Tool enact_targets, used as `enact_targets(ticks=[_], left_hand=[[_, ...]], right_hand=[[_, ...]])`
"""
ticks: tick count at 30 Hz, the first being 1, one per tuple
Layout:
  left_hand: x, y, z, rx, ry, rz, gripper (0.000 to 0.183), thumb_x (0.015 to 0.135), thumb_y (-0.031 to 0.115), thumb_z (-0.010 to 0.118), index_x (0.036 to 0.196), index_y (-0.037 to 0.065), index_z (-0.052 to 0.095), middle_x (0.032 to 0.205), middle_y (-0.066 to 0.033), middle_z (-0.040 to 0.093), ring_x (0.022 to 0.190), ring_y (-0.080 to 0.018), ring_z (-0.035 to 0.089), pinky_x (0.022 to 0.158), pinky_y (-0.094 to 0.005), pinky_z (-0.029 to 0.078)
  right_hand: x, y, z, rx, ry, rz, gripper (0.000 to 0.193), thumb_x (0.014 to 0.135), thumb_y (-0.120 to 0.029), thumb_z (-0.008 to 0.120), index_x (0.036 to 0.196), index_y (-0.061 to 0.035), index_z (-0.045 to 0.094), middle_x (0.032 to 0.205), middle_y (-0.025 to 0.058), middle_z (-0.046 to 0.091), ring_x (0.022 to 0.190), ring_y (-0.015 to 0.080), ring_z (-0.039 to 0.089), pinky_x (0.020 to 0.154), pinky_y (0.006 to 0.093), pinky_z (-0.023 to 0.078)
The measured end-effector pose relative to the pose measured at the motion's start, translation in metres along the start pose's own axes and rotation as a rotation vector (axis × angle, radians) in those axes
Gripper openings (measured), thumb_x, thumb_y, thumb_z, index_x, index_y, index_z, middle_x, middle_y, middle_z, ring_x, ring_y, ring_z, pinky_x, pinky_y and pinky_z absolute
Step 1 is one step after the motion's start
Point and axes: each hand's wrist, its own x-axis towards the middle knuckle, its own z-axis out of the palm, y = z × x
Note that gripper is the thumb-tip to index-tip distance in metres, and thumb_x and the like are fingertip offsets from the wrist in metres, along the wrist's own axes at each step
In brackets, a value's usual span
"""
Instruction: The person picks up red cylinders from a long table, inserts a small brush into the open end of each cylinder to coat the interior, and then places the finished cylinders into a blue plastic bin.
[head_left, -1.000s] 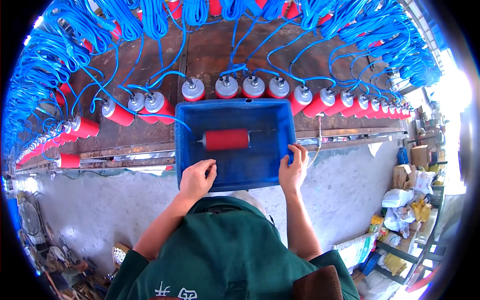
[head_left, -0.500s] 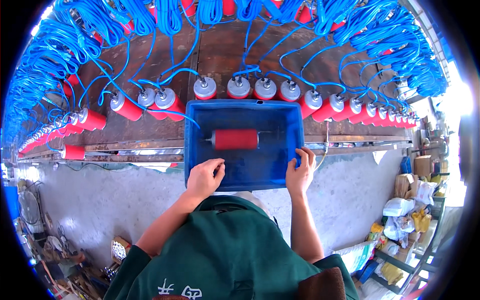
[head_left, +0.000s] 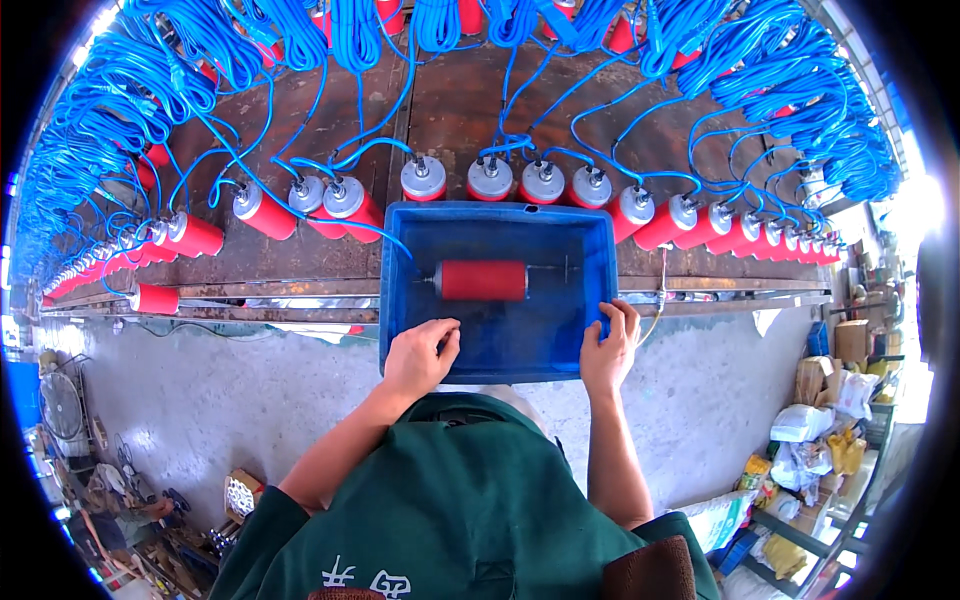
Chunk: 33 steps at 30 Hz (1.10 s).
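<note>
A blue rectangular plastic tub (head_left: 500, 378) sits in front of me at the table's near edge. Inside, a red cylinder with a grey end cap (head_left: 484, 281) lies on its side, and a blue cable reaches over the left wall toward its capped end. The tub's dark inside looks like water, though I cannot be sure. My left hand (head_left: 421, 357) is over the near left rim, its fingers curled in with nothing visible in them. My right hand (head_left: 611, 352) grips the right wall near the front corner, thumb inside and fingers over the rim.
Red cylinders with grey caps (head_left: 541, 183) stand in a curved row along the rusty brown table (head_left: 450, 110). Behind them lie coiled blue cables (head_left: 355, 35). Bags and cardboard boxes (head_left: 812, 380) fill shelving at right; a fan (head_left: 63, 405) stands at left.
The whole scene has shifted slightly rightward in the picture. The red cylinder in the tub was blurred before and looks sharper now. Both hands keep their places at the tub.
</note>
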Motion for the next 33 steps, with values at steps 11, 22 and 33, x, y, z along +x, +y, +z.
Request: enact_targets(ticks=[11, 22, 33], left_hand=[[-0.0011, 0.0019, -0.0023, -0.022, 0.005, 0.017, 0.015, 0.1, 0.01, 0.072, 0.109, -0.001, 0.078, 0.098, -0.0154, 0.079, 0.079, -0.0269, 0.077, 0.067, -0.0343, 0.061], [-0.0018, 0.001, -0.0007, -0.04, 0.022, 0.025, 0.013, 0.101, 0.009, 0.072, 0.108, -0.001, 0.077, 0.096, -0.0139, 0.078, 0.073, -0.025, 0.076, 0.065, -0.0324, 0.06], [-0.0024, 0.0001, 0.0006, -0.045, 0.031, 0.022, 0.013, 0.101, 0.009, 0.072, 0.108, -0.001, 0.078, 0.097, -0.0141, 0.079, 0.074, -0.0242, 0.077, 0.065, -0.0316, 0.06]], right_hand=[[-0.0006, 0.0008, -0.0001, -0.006, 0.005, -0.004, 0.029, 0.089, -0.005, 0.07, 0.118, -0.0061, 0.073, 0.137, 0.013, 0.062, 0.125, 0.0367, 0.059, 0.105, 0.0476, 0.052], [-0.0005, 0.0019, 0.0004, 0.008, -0.001, 0.002, 0.028, 0.089, -0.005, 0.07, 0.117, -0.0064, 0.073, 0.138, 0.0133, 0.062, 0.126, 0.0369, 0.059, 0.104, 0.0476, 0.052], [-0.0004, 0.0003, -0.0001, -0.003, -0.014, 0.02, 0.025, 0.09, -0.005, 0.07, 0.115, -0.0057, 0.074, 0.138, 0.0144, 0.062, 0.128, 0.0377, 0.059, 0.106, 0.0485, 0.052]])
